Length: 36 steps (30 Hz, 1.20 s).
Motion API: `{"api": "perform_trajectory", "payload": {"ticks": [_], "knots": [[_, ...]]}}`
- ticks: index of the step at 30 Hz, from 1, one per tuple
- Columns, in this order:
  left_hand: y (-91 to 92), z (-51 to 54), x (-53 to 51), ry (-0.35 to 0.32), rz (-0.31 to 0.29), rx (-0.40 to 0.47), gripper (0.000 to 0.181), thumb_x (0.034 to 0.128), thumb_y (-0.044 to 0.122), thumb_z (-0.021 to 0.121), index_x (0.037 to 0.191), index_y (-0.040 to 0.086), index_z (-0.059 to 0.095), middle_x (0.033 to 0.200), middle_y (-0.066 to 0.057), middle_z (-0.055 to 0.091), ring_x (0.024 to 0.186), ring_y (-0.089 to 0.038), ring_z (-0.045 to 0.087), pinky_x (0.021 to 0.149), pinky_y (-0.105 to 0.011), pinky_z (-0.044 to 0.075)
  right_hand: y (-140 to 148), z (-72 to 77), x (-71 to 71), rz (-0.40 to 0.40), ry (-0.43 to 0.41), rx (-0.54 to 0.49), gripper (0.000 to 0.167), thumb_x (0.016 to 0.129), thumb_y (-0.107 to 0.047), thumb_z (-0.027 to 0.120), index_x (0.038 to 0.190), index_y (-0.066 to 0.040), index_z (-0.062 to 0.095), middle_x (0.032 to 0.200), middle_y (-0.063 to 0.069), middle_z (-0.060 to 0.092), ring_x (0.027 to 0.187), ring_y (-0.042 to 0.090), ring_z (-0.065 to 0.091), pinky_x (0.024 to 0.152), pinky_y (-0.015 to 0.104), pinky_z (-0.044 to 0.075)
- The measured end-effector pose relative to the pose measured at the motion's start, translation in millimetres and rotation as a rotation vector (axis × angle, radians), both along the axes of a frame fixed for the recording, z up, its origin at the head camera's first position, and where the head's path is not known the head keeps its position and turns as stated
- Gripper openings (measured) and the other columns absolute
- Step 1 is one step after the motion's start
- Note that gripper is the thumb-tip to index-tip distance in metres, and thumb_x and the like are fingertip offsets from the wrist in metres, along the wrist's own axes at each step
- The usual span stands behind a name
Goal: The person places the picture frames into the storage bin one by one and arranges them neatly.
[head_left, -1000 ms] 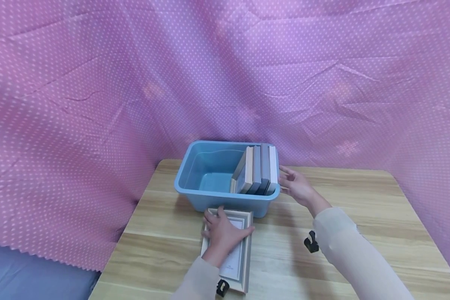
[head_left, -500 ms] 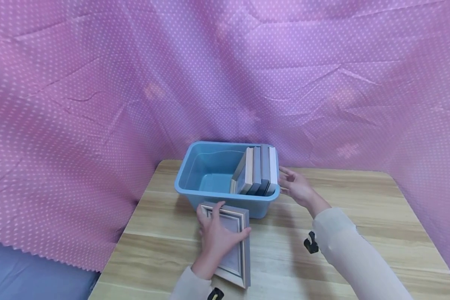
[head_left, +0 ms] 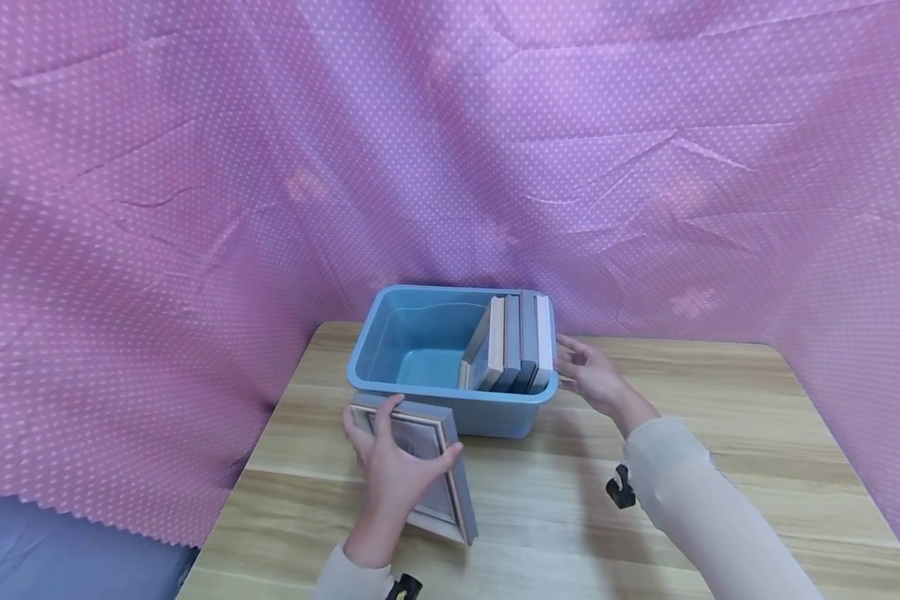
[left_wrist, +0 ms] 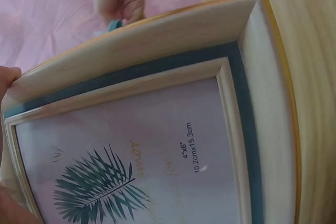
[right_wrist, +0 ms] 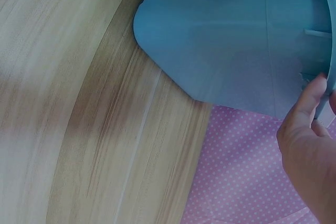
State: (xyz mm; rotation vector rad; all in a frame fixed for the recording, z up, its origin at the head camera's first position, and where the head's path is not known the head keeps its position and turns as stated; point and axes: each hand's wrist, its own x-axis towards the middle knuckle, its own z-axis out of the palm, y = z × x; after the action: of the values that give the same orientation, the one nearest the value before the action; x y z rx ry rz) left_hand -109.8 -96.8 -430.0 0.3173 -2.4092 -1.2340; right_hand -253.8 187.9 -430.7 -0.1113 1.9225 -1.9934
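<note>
My left hand (head_left: 396, 473) grips a picture frame (head_left: 442, 497) by its upper part, in front of the blue plastic bin (head_left: 495, 412). The frame is tilted up, lifted at its top edge. In the left wrist view, the frame (left_wrist: 173, 114) has a cream border with a teal inner band, and a palm-leaf print with size lettering. At the bin's right end, my right hand (head_left: 596, 379) holds the rim; the right wrist view shows its fingers (right_wrist: 310, 100) at the rim. Several more picture frames (head_left: 510, 342) stand on edge in the bin's right half, leaning slightly.
The bin stands at the back of a wooden table (head_left: 570, 517). A pink dotted cloth (head_left: 450, 150) hangs behind and at both sides. Blue fabric (head_left: 60, 542) shows at the lower left, beyond the table's edge.
My left hand has raised the picture frame from lying flat on the table, tilted it up and shifted it left. My right hand and the bin stay practically where they were.
</note>
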Motion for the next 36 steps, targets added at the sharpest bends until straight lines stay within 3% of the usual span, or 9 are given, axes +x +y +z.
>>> {"api": "perform_trajectory", "payload": {"ticks": [6, 11, 17, 24, 36], "knots": [[-15.0, 6.0, 0.2, 0.213, 0.06, -0.068, 0.096, 0.0465, 0.035, 0.095, 0.128, 0.017, 0.046, 0.15, -0.024, -0.003, 0.133, -0.048, 0.01, 0.092, -0.072, 0.036, -1, 0.7, 3.8, -0.012, 0.0, -0.008, 0.059, 0.098, -0.002, 0.048, 0.15, -0.003, 0.021, 0.138, 0.029, 0.039, 0.111, 0.022, 0.054, 0.1, 0.04, 0.045], [-34.4, 9.5, -7.8, 0.369, 0.076, -0.122, 0.095, 0.0434, 0.034, 0.095, 0.124, 0.014, 0.048, 0.147, -0.026, 0.002, 0.135, -0.043, 0.007, 0.09, -0.07, 0.04, -6, -0.2, 6.9, -0.03, 0.001, -0.013, 0.059, 0.098, -0.001, 0.049, 0.15, -0.003, 0.021, 0.138, 0.03, 0.039, 0.112, 0.023, 0.054, 0.1, 0.04, 0.046], [-58.7, 21.3, -19.0, 0.534, 0.063, -0.165, 0.094, 0.0427, 0.039, 0.091, 0.121, 0.008, 0.05, 0.145, -0.028, 0.007, 0.135, -0.038, 0.007, 0.093, -0.064, 0.041, -11, -3.2, 9.5, -0.048, 0.006, -0.004, 0.059, 0.098, -0.002, 0.049, 0.15, -0.003, 0.022, 0.137, 0.029, 0.039, 0.115, 0.026, 0.052, 0.1, 0.04, 0.046], [-81.0, 41.8, -31.2, 0.656, 0.038, -0.189, 0.094, 0.0453, 0.045, 0.086, 0.121, 0.006, 0.049, 0.145, -0.026, 0.005, 0.136, -0.035, 0.007, 0.102, -0.058, 0.033, -15, -3.7, 12.0, -0.06, 0.001, 0.007, 0.059, 0.098, -0.003, 0.05, 0.15, -0.005, 0.024, 0.139, 0.027, 0.039, 0.124, 0.034, 0.045, 0.102, 0.043, 0.044], [-97.6, 81.1, -47.3, 0.81, 0.038, -0.241, 0.09, 0.0419, 0.047, 0.084, 0.115, 0.009, 0.049, 0.143, -0.027, 0.009, 0.134, -0.038, 0.011, 0.108, -0.053, 0.025, -14, -3.4, 11.6, -0.052, 0.003, -0.002, 0.059, 0.098, -0.002, 0.049, 0.151, -0.006, 0.024, 0.139, 0.027, 0.039, 0.124, 0.034, 0.045, 0.104, 0.046, 0.041]]}}
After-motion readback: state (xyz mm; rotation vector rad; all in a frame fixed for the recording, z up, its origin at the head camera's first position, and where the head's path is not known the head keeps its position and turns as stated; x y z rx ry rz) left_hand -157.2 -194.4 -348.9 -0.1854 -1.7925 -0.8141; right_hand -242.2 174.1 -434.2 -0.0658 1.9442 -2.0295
